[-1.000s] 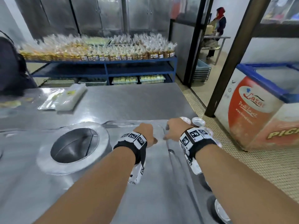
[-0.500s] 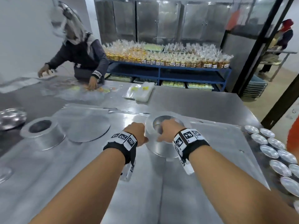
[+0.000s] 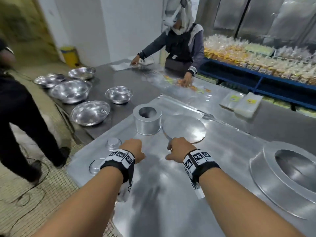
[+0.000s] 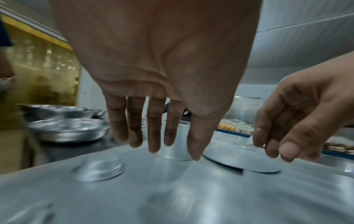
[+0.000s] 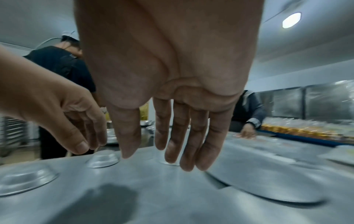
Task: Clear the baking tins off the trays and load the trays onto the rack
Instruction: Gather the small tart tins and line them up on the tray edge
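Note:
A wide metal tray [image 3: 162, 194] covers the table in front of me. On it stand a tall round tin [image 3: 147, 120], a flat round disc [image 3: 184, 129], two small upturned tins [image 3: 113, 143] [image 3: 95, 165] and a big ring-shaped tin [image 3: 289, 171] at the right. My left hand [image 3: 132, 148] and right hand [image 3: 177, 147] hover side by side just above the tray, short of the tall tin. In the left wrist view the left hand [image 4: 172, 151] hangs with loose straight fingers, holding nothing. The right hand [image 5: 153, 157] hangs the same way, beside the disc [image 5: 264, 181].
Several steel bowls [image 3: 90, 113] sit on the table's left end. A person in black [image 3: 25, 108] walks on the floor at the left, over a cable [image 3: 34, 185]. Another person [image 3: 181, 48] works across the table. Bag stacks [image 3: 246, 105] and a blue shelf [image 3: 256, 77] lie beyond.
My view has swung left along the table. Both hands have left the ring-shaped tin, which now lies to the right, and moved left toward the tall tin, still holding nothing.

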Demonstrator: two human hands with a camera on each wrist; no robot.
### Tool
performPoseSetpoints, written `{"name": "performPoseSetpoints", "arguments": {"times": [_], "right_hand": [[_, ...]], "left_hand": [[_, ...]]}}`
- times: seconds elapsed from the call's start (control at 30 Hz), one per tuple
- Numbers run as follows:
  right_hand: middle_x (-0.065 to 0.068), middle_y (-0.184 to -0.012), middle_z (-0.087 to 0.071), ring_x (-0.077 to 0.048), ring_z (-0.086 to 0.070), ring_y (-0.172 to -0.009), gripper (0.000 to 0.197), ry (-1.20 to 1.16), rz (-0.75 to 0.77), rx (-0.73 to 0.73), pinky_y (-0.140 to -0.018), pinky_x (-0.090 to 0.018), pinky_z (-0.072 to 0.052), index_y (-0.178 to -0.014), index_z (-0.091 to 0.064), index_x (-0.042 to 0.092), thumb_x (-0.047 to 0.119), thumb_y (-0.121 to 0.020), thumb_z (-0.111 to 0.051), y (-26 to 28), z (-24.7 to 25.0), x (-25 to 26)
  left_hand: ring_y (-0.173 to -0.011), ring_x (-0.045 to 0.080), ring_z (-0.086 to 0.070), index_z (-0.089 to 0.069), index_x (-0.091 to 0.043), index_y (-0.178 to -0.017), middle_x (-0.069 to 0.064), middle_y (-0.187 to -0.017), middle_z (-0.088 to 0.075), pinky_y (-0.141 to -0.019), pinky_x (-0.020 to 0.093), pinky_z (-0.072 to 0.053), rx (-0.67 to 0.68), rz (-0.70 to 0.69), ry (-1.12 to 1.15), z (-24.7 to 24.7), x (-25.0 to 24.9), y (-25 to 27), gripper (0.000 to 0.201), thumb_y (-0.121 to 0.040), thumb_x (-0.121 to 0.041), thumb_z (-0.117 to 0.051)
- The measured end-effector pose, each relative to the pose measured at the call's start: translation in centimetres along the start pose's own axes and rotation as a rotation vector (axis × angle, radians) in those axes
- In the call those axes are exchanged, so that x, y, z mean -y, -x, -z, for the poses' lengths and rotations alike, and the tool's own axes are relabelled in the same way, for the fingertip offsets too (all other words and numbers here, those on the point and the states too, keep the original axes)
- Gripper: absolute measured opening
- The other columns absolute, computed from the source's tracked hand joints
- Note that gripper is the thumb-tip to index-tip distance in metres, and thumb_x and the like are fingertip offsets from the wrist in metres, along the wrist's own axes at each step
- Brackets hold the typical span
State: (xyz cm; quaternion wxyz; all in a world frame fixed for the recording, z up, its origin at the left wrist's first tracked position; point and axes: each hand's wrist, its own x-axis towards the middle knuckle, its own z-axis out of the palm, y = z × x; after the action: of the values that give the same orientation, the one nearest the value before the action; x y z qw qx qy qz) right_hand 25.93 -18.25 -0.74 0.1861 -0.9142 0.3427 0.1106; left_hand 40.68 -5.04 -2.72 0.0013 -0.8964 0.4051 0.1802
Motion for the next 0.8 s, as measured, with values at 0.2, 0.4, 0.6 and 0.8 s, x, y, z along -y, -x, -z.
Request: {"name": "performPoseSetpoints", "arguments": {"times": [0.2,0.4,0.6,0.8], "right_hand": [[-0.004,-0.117,-0.064,-0.025,-0.062,-0.109,0.041,0.037,0.133,0.076,-0.091,-0.038,-0.053,-0.118,-0.064,0.020,0.032,-0.079,-0.071,-7.3,-5.1,8.0],[-0.009,-0.116,-0.063,-0.029,-0.062,-0.105,0.045,0.083,0.204,0.073,-0.088,-0.039,-0.055,-0.123,-0.058,0.014,0.028,-0.082,-0.070,-12.6,-8.2,13.6],[-0.013,-0.128,-0.051,-0.035,-0.044,-0.122,0.072,0.087,0.244,0.049,-0.093,-0.044,-0.047,-0.136,-0.041,0.014,0.040,-0.077,-0.072,-16.7,-10.7,17.5],[-0.013,-0.136,-0.047,-0.034,-0.040,-0.126,0.070,0.122,0.248,0.037,-0.099,-0.046,-0.044,-0.139,-0.044,0.016,0.046,-0.081,-0.070,-18.2,-12.5,19.0]], "left_hand": [[-0.126,0.032,-0.046,-0.051,-0.017,-0.129,0.009,-0.131,-0.051,-0.098,0.041,-0.044,0.070,0.307,0.005,-4.2,10.5,-0.9,0.046,-0.087,-0.031,-0.063],[-0.110,0.034,-0.061,-0.062,-0.011,-0.114,0.013,-0.118,-0.064,-0.089,0.038,-0.053,0.067,0.343,0.124,-6.3,14.0,-1.6,0.029,-0.086,-0.021,-0.063],[-0.097,0.035,-0.066,-0.064,-0.006,-0.103,0.014,-0.106,-0.065,-0.073,0.034,-0.050,0.000,0.303,0.118,-5.8,14.5,-1.7,0.021,-0.087,-0.019,-0.067],[-0.093,0.034,-0.067,-0.063,-0.006,-0.100,0.014,-0.101,-0.065,-0.067,0.032,-0.046,-0.013,0.265,0.098,-6.0,14.8,-1.5,0.021,-0.086,-0.019,-0.071]]}}
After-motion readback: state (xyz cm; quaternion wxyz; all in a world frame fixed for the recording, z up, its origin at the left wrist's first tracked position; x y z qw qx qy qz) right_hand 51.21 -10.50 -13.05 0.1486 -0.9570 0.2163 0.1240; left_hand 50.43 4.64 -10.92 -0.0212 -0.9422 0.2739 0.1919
